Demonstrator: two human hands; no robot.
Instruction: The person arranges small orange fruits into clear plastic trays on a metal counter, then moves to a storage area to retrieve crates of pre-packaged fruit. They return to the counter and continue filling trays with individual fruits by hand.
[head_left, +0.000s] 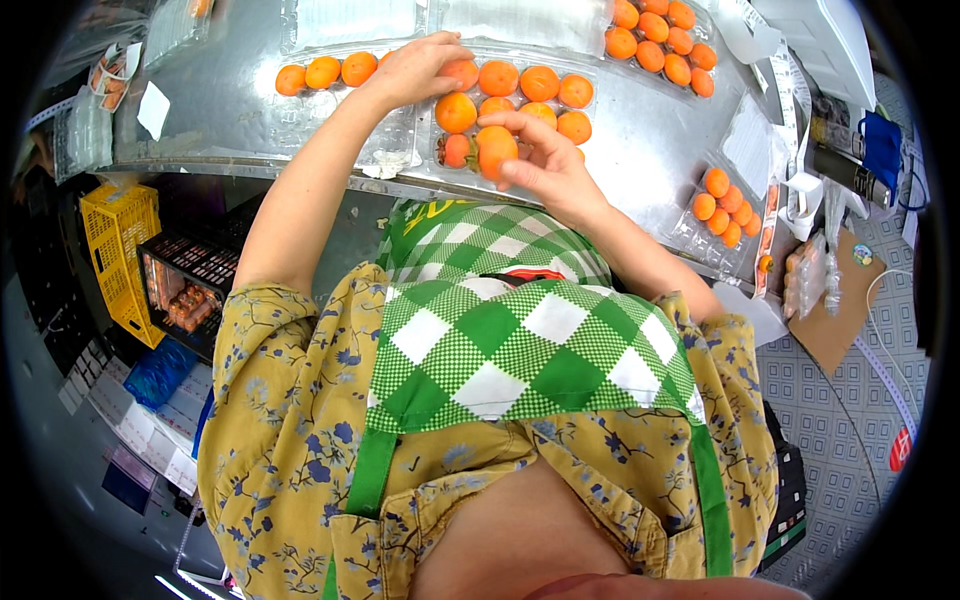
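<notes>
Orange persimmons (539,84) fill a clear plastic tray on the metal table in front of me. My right hand (555,165) holds a persimmon (497,152) over the tray's near side, its thumb and fingers curled around the fruit. At the tray's far left corner, my left hand (422,70) has its fingers closed about another persimmon (461,73), which they partly cover. Between the hands sits a larger persimmon (456,113). One near persimmon (455,151) shows its leafy cap. A row of persimmons (323,72) lies to the left, partly behind my left wrist.
Filled trays of persimmons (662,40) stand at the back right, with smaller orange fruits (722,208) in another pack at the right. Stacked clear trays (355,22) line the back. A yellow crate (122,255) and a black crate (180,290) stand below at the left.
</notes>
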